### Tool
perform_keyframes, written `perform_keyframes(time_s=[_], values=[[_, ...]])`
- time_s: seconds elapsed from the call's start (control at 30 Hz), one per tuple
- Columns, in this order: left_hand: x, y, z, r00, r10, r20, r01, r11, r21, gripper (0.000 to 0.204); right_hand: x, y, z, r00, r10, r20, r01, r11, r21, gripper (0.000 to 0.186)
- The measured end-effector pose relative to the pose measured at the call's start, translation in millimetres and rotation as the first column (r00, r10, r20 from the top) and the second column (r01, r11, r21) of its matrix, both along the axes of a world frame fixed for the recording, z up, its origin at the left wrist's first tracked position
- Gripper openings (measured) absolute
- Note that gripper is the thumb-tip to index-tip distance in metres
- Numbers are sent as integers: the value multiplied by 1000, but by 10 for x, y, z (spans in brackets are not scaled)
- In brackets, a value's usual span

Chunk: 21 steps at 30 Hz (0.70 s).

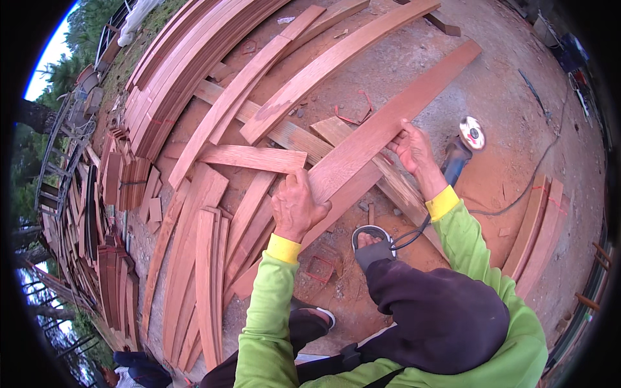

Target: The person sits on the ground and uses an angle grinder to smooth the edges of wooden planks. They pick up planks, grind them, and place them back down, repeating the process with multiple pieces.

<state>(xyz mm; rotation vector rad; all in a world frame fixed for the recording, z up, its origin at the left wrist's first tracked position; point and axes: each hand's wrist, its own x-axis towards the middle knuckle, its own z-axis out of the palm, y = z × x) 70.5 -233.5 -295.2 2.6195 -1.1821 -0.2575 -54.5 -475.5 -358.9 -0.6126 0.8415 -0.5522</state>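
A long, reddish wooden plank [394, 116] slants from near my knees up to the far right. Its right edge is pinched by my right hand [414, 150], with the fingertips on the upper face. At the plank's near end, my left hand [299, 205] is closed around the corner, fingers curled and partly hidden. The end of a shorter board [252, 157] lies right by the left knuckles. Beneath the held plank, another plank [352, 194] and a rough timber beam [404, 187] pass under it. An angle grinder [458, 160] with a white disc rests on the ground beyond my right hand.
Loose boards [194, 258] lie fanned out at left, with a tall plank stack [187, 71] behind them. The grinder's black cable [530, 184] curves across the dirt. Two planks [537, 226] are tied together at right. My sandalled foot [372, 238] stands beside the beam.
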Motion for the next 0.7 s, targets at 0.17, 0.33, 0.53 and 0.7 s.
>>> perform_keyframes(time_s=[0.17, 0.33, 0.53, 0.7], values=[[160, 125, 15, 995, -24, 92, 32, 996, -81, 59, 300, 57, 76, 1000, -20, -16, 16, 984, -178, 28], [482, 165, -55, 994, 75, 85, -62, 987, -148, 56, 791, -17, 139, 998, 9, 70, 8, 973, -230, 20], [969, 95, -94, 985, 125, 117, -106, 982, -157, 54, 1414, -162, 287, 994, 78, 78, -52, 953, -299, 20], [1323, -5, 48, 987, 101, 124, -89, 991, -98, 56, 1689, -259, 274, 984, 149, 98, -121, 962, -246, 21]])
